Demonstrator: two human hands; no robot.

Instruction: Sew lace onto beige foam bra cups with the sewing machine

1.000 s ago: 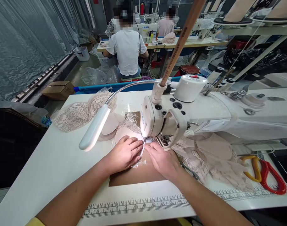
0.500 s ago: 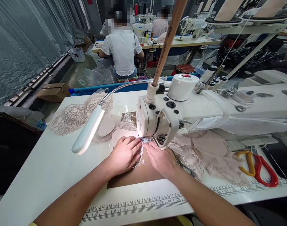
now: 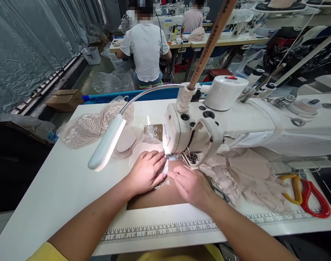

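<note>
My left hand (image 3: 145, 172) lies flat with fingers stretched out on a pale lace piece (image 3: 163, 170), pressing it to the table just in front of the presser foot (image 3: 173, 157). My right hand (image 3: 189, 185) lies flat beside it, fingertips touching the same lace piece from the right. The white sewing machine (image 3: 236, 123) stands over both hands. A brown sheet (image 3: 157, 197) lies under the hands.
A white gooseneck lamp (image 3: 107, 143) hangs left of the machine head. Lace pieces (image 3: 91, 125) are piled at back left, more lace (image 3: 247, 181) at right. Red and yellow scissors (image 3: 309, 192) lie far right. A ruler strip (image 3: 160, 230) runs along the front edge. Other people sit at machines behind.
Both hands have slid slightly toward me with the lace piece; the right hand sits a little farther from the presser foot. The view shifted a little.
</note>
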